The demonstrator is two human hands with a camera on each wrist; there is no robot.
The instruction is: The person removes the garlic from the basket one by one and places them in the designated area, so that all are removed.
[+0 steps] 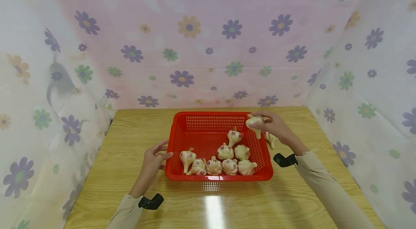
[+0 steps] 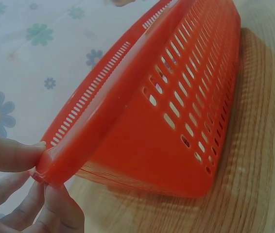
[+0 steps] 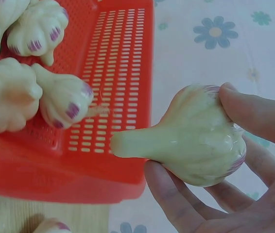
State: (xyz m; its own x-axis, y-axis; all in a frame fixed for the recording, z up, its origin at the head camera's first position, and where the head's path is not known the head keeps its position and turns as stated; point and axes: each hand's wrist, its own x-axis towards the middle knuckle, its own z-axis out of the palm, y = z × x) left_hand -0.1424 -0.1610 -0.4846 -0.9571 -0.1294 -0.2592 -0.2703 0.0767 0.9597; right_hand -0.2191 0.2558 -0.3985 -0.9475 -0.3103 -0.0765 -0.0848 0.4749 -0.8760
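Observation:
A red plastic basket (image 1: 208,177) with slotted walls stands on the wooden table. Inside it lie several garlic bulbs (image 1: 225,151), white with purple streaks, along the near side and right half. My left hand (image 1: 152,158) pinches the basket's left rim (image 2: 64,160), thumb on top and fingers beneath. Over the right rim, my right hand (image 1: 276,128) holds one garlic bulb (image 3: 200,136) between thumb and fingers, its pale stem pointing toward the basket. Another garlic bulb (image 1: 270,138) lies on the table just outside the right wall, partly hidden by the right hand.
The wooden table (image 1: 136,124) ends at a flower-printed cloth (image 1: 208,41) hung behind and on both sides. Black wrist devices sit on both sleeves, the left one (image 1: 151,202) near the basket's front left corner.

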